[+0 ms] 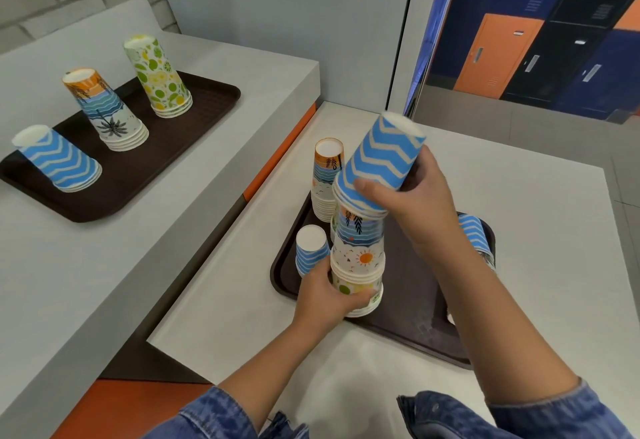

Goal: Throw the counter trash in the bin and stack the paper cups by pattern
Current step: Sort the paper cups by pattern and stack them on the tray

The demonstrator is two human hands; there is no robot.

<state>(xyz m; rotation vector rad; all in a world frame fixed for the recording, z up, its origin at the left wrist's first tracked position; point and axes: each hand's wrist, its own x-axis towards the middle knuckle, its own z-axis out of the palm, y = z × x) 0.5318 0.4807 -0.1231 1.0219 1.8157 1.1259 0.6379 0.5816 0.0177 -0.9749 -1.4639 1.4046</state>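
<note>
On the near brown tray (429,341) stands a mixed stack of upside-down paper cups (360,258), beach-pattern cups over lime-pattern ones. My left hand (329,296) grips the bottom of this stack. My right hand (405,196) holds blue zigzag cups (381,165), tilted, at the top of the stack. A small blue zigzag stack (310,248) stands left of it, a tall beach-pattern stack (327,175) behind, and more zigzag cups (478,238) lie partly hidden behind my right arm.
The far brown tray (145,168) on the raised counter at the left carries three sorted stacks: blue zigzag (59,158), beach pattern (104,109) and lime pattern (157,75). A wall stands behind; lockers show at the right. No bin or trash is in view.
</note>
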